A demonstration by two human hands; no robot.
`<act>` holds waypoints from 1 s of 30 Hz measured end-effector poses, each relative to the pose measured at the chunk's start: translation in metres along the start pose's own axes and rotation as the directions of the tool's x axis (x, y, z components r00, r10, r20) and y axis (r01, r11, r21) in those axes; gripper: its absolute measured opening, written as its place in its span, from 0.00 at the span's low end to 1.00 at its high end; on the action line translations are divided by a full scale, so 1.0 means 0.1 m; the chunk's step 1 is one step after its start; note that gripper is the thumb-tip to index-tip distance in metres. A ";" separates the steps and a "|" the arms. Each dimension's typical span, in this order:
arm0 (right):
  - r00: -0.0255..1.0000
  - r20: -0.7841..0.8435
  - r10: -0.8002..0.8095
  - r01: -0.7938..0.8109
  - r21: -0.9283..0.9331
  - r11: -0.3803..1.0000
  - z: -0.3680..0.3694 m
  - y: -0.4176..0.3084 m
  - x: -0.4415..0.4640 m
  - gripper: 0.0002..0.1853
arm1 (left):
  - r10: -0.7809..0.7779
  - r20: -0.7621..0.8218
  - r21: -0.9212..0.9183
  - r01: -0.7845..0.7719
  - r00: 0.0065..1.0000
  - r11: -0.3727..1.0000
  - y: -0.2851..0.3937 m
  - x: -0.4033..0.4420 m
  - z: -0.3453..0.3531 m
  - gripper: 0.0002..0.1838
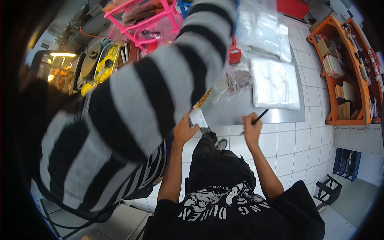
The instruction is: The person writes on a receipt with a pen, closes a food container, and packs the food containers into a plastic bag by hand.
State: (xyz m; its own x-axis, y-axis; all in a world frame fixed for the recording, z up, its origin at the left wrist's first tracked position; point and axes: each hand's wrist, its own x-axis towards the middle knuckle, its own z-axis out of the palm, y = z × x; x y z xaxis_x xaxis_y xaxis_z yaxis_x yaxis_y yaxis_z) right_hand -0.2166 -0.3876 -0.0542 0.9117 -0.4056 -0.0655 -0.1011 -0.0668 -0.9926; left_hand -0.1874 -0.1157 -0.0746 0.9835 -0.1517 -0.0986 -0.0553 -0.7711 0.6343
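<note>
Holding a black pen (262, 115) in curled fingers of the right hand (252, 128) by the near edge of the tabletop (230, 114). Gripping a paper slip (198, 117) between thumb and fingers of the left hand (184, 131) at the near left corner, beside another person's striped sleeve (160, 90).
</note>
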 end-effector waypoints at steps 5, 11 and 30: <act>0.994 -0.092 0.053 -0.086 -0.403 0.911 -0.32 -0.33 0.93 0.14 | 0.121 -0.189 0.148 -0.093 0.974 0.985 0.06 -0.12 -0.11 0.32; 0.959 0.076 -0.273 0.256 -0.645 0.720 -0.16 -0.54 1.85 0.21 | -0.020 -0.316 -0.103 -0.014 0.949 0.995 0.10 -0.14 -0.25 0.21; 0.678 0.730 -0.087 0.543 -0.417 0.729 0.51 -0.57 0.51 0.12 | 0.044 -0.172 0.289 0.007 0.984 0.957 -0.07 -0.01 -0.58 0.15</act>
State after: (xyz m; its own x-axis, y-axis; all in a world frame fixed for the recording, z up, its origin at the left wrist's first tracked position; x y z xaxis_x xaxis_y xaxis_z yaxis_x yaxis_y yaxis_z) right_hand -0.1434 -0.3578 -0.0063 0.9174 0.3967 -0.0324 0.2554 -0.6492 -0.7165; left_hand -0.1783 -0.0743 -0.0340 0.9950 -0.0773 0.0630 -0.0957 -0.9181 0.3846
